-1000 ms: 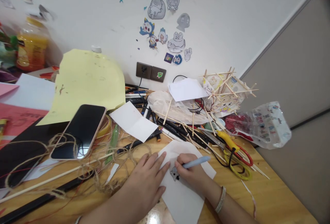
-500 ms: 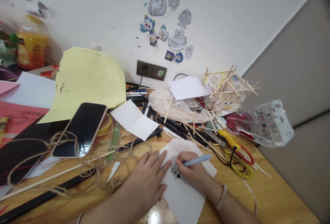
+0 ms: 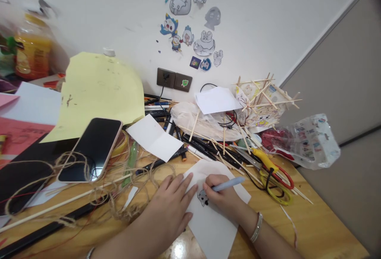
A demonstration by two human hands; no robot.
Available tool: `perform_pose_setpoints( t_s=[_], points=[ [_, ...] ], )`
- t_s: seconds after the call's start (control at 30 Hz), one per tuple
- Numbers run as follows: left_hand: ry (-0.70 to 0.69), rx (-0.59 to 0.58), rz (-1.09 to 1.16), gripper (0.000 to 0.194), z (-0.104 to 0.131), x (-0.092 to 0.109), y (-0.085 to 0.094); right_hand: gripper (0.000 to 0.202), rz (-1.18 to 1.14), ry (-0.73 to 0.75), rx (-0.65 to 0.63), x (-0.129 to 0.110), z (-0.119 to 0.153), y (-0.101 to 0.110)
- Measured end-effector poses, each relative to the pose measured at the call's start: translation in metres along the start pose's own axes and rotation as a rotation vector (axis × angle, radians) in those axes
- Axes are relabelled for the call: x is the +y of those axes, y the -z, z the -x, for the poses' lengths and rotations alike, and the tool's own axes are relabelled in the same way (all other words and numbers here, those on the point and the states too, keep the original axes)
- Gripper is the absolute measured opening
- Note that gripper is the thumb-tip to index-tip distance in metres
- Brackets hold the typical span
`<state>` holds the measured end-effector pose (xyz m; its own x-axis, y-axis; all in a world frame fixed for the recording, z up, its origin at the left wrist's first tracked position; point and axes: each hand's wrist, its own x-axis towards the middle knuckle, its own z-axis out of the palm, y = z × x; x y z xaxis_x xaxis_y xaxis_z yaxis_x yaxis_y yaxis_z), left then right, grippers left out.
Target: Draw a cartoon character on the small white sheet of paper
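A white sheet of paper (image 3: 212,227) lies on the wooden table at the lower middle, with a small grey and black drawing (image 3: 203,198) near its upper part. My right hand (image 3: 222,195) is closed round a light blue pen (image 3: 229,184) and rests on the sheet beside the drawing. The pen's tip is hidden by the fingers. To the left, my left hand (image 3: 171,201) lies flat with its fingers spread, the fingertips on the sheet's left edge.
A phone (image 3: 94,147) and tangled twine (image 3: 86,163) lie at the left. Behind the sheet are a smaller white paper (image 3: 154,138), markers and thin sticks. Yellow-handled scissors (image 3: 264,160) lie at the right, near a plastic bag (image 3: 315,143). A juice bottle (image 3: 33,48) stands back left.
The camera view has shifted very slightly. Both hands stay in nearly the same places, the right one still round the pen.
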<state>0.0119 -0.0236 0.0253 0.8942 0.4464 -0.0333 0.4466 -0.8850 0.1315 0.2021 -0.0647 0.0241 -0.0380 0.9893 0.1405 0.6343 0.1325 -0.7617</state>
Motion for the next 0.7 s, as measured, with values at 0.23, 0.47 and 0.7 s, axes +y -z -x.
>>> perform_pose_setpoints(
  t_s=[0.23,0.47,0.7],
  points=[
    [-0.005,0.027,-0.037,0.057,0.000,0.001,-0.001,0.035,-0.004,-0.002,0.012,0.000,0.000,0.001],
    [-0.007,0.076,-0.037,0.059,0.001,0.000,-0.010,0.035,-0.016,-0.004,0.014,-0.002,0.000,0.001],
    [0.002,0.013,-0.024,0.058,0.000,0.001,-0.003,0.036,-0.026,-0.008,0.026,-0.002,-0.001,0.000]
  ],
)
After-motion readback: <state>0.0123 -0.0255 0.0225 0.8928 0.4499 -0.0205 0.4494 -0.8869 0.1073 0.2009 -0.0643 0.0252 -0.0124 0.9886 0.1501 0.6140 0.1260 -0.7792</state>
